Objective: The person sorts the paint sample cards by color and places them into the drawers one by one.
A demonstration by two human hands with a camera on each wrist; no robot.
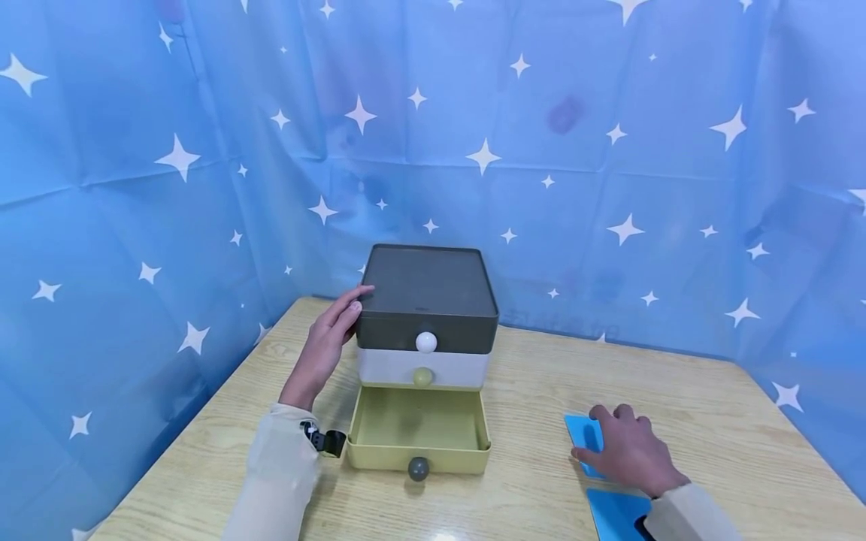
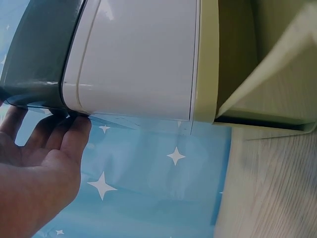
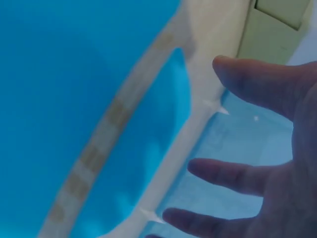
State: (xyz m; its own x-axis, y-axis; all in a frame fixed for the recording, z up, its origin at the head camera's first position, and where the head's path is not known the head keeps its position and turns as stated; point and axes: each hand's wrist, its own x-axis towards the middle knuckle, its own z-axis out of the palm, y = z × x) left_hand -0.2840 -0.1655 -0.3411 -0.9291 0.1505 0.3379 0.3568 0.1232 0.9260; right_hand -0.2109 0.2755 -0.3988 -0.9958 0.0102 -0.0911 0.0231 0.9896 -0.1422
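A small three-tier drawer box [image 1: 428, 284] has a dark grey top tier, a white middle and an olive bottom. Its bottom drawer [image 1: 379, 457] is pulled out, and nothing is visible inside. My left hand [image 1: 323, 347] rests against the left side of the dark tier, with fingertips at the top edge; the left wrist view shows its extended fingers touching that side. Over at the right, my right hand [image 1: 634, 449] hovers over a blue sheet [image 1: 577, 430], fingers spread and holding nothing. Nearer me lies a second blue sheet [image 1: 612, 511], partly covered by the sleeve.
The box stands on a light wooden table [image 1: 534, 421]. Blue curtains [image 1: 575, 188] with white stars hang behind and at both sides. Round knobs stick out from the drawer fronts, including a dark knob [image 1: 418, 469] on the pulled-out drawer.
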